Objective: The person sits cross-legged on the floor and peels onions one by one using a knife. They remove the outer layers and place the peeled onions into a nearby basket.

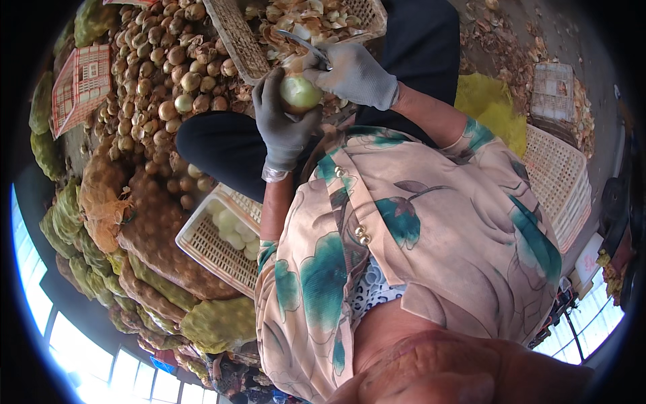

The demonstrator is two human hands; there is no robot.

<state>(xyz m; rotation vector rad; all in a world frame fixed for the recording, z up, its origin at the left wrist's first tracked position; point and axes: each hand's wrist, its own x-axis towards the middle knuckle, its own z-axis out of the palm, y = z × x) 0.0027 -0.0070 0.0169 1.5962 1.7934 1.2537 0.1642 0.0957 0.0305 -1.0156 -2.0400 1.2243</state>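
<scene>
My left hand [285,118], in a grey coated glove, is wrapped round a partly peeled onion [299,94] whose pale green-white flesh shows. My right hand [353,76], gloved the same way, grips a knife [302,42] with a curved metal blade that points up and to the left. The right fingers are close beside the onion; its far side is partly hidden. Beyond both hands, a plastic crate [237,40] holds dry onion skins [313,20]. Peeled onions [237,227] lie in another crate [212,252] beside my left forearm.
Unpeeled onions [146,76] are heaped at the left. Filled mesh sacks [217,323] line the lower left, and a red-and-white crate [83,86] stands by the heap. At the right are a yellow mesh bag [489,111], stacked crates [555,177] and scattered skins [585,116].
</scene>
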